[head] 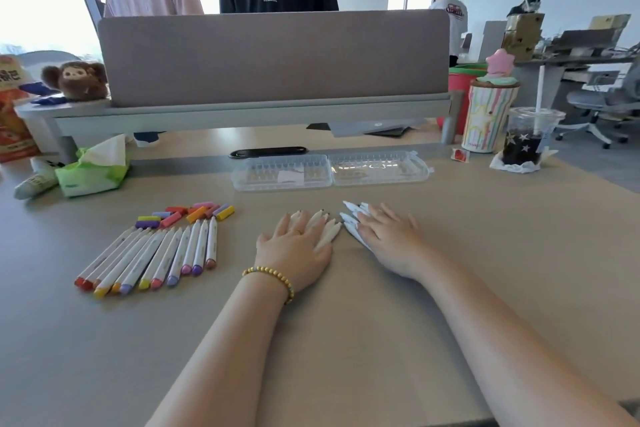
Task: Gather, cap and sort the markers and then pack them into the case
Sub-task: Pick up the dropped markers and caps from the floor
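At desk (450, 288) centre, left hand (294, 250) and right hand (391, 239) pressing flat, fingers straight, gripping nothing, on uncapped markers (329, 230); risking tips smearing, barrels rolling apart.

The row of markers (152, 258) has white barrels with end caps in red, orange, yellow, purple and pink, and the loose caps (188, 214) beside them are purple, yellow, red, pink and orange. The case (330, 172) is clear plastic, the tissue pack (91, 173) light green, the bracelet (273, 279) of yellow-gold beads. The tumbler (488, 116) carries pastel rainbow stripes under a pink star, and the desk (485, 253) is tan.
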Tool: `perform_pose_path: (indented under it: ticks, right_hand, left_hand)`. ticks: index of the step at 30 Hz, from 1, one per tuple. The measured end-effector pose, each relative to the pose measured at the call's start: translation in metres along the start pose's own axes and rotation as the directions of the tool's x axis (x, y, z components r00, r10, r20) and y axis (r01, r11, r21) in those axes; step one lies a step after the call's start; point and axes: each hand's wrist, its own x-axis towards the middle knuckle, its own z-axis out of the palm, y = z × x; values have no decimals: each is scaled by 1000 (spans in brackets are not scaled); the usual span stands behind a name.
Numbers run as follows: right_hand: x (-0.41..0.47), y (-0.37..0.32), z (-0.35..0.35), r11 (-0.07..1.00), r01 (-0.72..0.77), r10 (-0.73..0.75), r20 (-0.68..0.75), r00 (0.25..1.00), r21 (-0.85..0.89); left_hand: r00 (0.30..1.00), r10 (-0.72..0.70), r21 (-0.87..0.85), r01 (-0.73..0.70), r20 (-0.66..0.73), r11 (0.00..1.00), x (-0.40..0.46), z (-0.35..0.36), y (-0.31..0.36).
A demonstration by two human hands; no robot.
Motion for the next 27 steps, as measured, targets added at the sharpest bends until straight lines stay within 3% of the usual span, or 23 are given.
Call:
perform_pose_path:
  ticks: [3, 5, 7, 9, 12, 15, 17, 19, 24, 27]
  right_hand:
    - [-1, -10, 8, 996, -92, 91, -169, 981, -1]
    - [-2, -17, 11, 987, -156, 159, -200, 967, 32]
    - [-4, -19, 6, 979, -162, 184, -195, 964, 121]
    - [-6, -13, -7, 954, -149, 210, -224, 952, 260]
    - [-13, 0, -21, 889, -163, 325, -338, 883, 428]
    - [-13, 3, -18, 830, -162, 350, -272, 897, 533]
    - [-12, -2, -13, 833, -147, 280, -178, 943, 533]
    - [-12, -9, -9, 843, -87, 185, -134, 974, 531]
    - [-14, -8, -13, 774, 25, 26, -71, 997, 633]
    - [-22, 1, -23, 753, 59, -112, 39, 993, 655]
  left_hand:
    - [983, -153, -37, 150, -105, 988, 1, 7, 10]
    - [970, -221, -64, 216, -104, 974, 3, 7, 15]
    - [962, -259, -193, 238, -89, 952, 3, 1, 17]
    - [950, -275, -376, 203, -149, 904, 2, -11, 13]
    - [916, -249, -558, 34, -315, 829, -3, -23, 1]
    - [967, -72, -336, -15, -244, 942, -7, -19, -5]
    - [994, -8, -141, -7, -109, 990, -6, -10, -6]
    - [998, 3, -51, -6, -60, 999, -4, -2, -6]
    - [991, -44, -119, 29, -129, 992, -3, 1, 4]
    - [974, -6, -169, -34, -227, 985, -7, -3, -5]
